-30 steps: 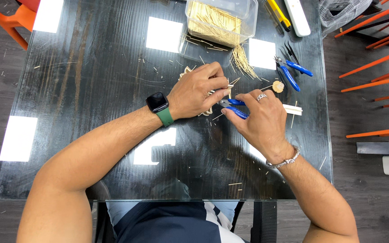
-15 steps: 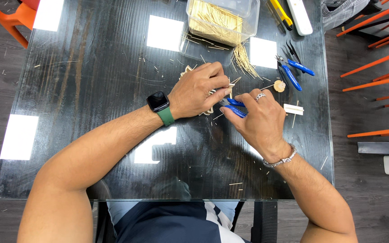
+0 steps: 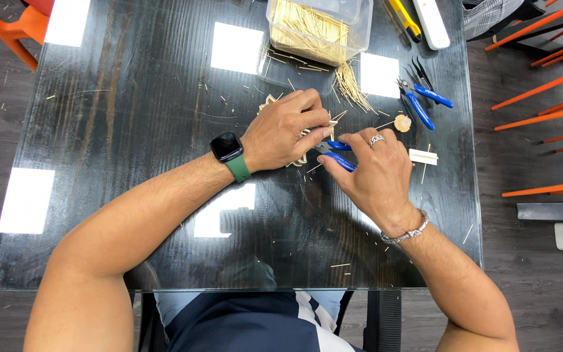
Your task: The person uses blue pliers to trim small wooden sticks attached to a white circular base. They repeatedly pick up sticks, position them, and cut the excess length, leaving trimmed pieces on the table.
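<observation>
- Left hand (image 3: 289,130): rests on the glass table (image 3: 131,117) near its middle, fingers curled down over a small pale wooden piece (image 3: 301,140) built of thin sticks; only its edges show from under the palm and fingertips. A dark smartwatch (image 3: 227,147) on a green band sits at this wrist.
- Right hand (image 3: 373,171): closed around the blue handles of a small pair of cutters (image 3: 335,154), whose tip points left and meets the wooden piece just under the left thumb. A ring sits on one finger and a silver bracelet (image 3: 406,232) at the wrist.
- Whether the cutter tip is closed on a stick cannot be told; the fingers hide it.
- Clear plastic box (image 3: 317,29): stands at the far edge of the table, filled with toothpicks; a loose bundle of toothpicks (image 3: 352,88) lies just in front of it.
- Second blue-handled pliers (image 3: 421,104): lie to the right of that bundle, apart from both hands.
- Small round wooden disc (image 3: 403,122) and white rectangular block (image 3: 423,156): lie just to the right of the right hand.
- Orange chairs (image 3: 542,39): stand at the right of the table.
</observation>
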